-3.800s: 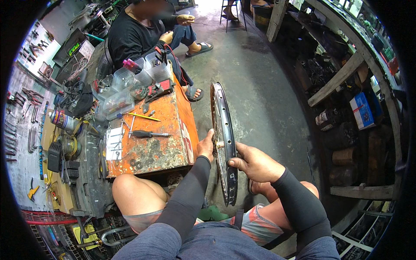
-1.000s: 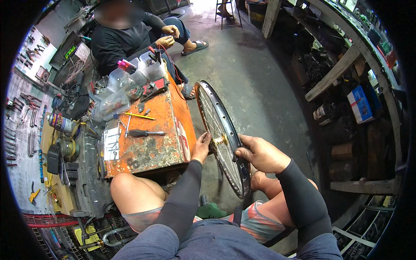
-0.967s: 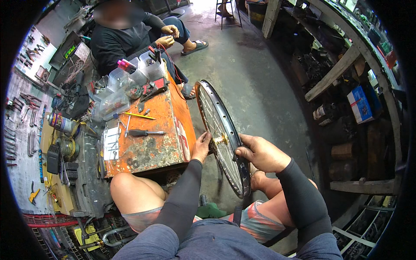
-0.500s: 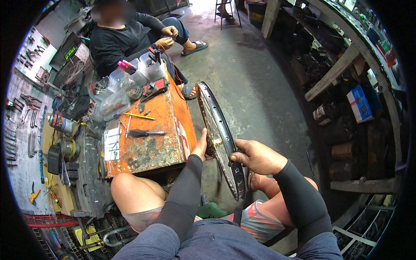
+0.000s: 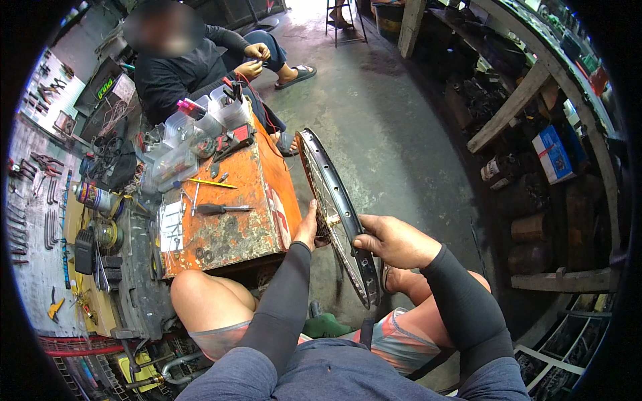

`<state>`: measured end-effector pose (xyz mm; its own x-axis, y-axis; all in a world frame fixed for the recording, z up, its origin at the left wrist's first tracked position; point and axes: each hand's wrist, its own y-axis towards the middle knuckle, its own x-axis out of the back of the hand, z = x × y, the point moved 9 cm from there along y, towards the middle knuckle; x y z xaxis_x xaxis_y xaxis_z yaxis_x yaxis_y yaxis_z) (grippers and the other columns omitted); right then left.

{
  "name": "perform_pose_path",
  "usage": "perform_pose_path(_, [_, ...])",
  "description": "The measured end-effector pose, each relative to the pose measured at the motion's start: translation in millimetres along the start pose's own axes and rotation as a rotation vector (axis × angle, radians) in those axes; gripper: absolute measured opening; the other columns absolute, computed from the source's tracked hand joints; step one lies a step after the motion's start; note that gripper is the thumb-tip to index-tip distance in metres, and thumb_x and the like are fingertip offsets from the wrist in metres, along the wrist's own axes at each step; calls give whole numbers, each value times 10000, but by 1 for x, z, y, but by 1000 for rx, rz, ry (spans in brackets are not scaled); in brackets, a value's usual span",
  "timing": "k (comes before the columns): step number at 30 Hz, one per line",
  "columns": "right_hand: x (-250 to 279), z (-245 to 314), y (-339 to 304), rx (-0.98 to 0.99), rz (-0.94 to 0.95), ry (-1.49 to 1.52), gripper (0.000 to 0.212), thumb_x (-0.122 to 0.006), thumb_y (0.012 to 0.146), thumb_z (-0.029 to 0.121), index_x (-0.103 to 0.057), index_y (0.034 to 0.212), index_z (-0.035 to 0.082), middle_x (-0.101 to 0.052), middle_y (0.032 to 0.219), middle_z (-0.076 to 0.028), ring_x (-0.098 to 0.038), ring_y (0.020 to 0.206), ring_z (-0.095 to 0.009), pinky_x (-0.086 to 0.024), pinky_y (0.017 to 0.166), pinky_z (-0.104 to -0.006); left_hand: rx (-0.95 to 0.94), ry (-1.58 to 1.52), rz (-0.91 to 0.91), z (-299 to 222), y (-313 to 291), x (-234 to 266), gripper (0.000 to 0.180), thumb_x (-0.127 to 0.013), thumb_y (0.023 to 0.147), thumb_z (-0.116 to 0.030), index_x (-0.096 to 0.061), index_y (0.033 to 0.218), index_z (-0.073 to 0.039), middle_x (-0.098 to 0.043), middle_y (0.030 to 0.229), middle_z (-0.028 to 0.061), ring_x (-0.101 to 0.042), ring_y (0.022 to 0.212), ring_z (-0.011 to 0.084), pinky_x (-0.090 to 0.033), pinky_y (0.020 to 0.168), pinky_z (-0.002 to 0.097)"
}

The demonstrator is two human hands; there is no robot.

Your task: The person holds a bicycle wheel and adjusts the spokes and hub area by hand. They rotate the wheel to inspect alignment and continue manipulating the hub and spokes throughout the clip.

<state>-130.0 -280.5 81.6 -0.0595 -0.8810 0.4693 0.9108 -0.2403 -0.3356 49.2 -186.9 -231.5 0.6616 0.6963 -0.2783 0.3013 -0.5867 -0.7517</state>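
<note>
A spoked bicycle wheel [image 5: 330,171] with a black rim and no tyre stands nearly upright, tilted, between my knees. My right hand [image 5: 400,242] grips its rim on the near right side, thumb on the rim face and fingers curled round it. My left hand [image 5: 307,227] supports the wheel's left side near the hub [image 5: 332,220]; its fingers are partly hidden behind the toothed sprocket and spokes. Left of the wheel, a worn orange box-like bench [image 5: 247,224] bears a screwdriver [image 5: 224,208], a yellow pencil [image 5: 212,183] and small black rings [image 5: 204,254].
Clear plastic bins [image 5: 177,164] crowd the bench's far end. Beyond it sits another person in dark clothes [image 5: 174,73], both hands on a small item. Tools hang on the left wall board [image 5: 40,220]. A wooden rack [image 5: 511,110] with stored parts lines the right side.
My view has shifted slightly, so the bench and the wheel's top sit a little farther left. Both hands keep their hold on the wheel.
</note>
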Motion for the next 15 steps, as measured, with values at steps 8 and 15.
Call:
perform_pose_path(8, [-3,2,3,-24,31,-11,521,-698,1098,354,-615,1569,144,-811,1244,-203,-777,1189,-385,-586,1012,-478,-160,77,-162,-7,-2,20,867,-535,1046,-828,-718,1398,-58,-800,1177,108,-796,961,227,-669,800,459])
perform_pose_path(15, [1,8,3,-18,34,10,525,-694,1105,332,-601,1581,132,-807,1243,-219,-777,1183,-395,-588,1006,-479,-154,92,-152,1,21,35,871,-506,1063,-820,-681,1454,-62,-786,1295,119,-786,1078,253,-657,926,489])
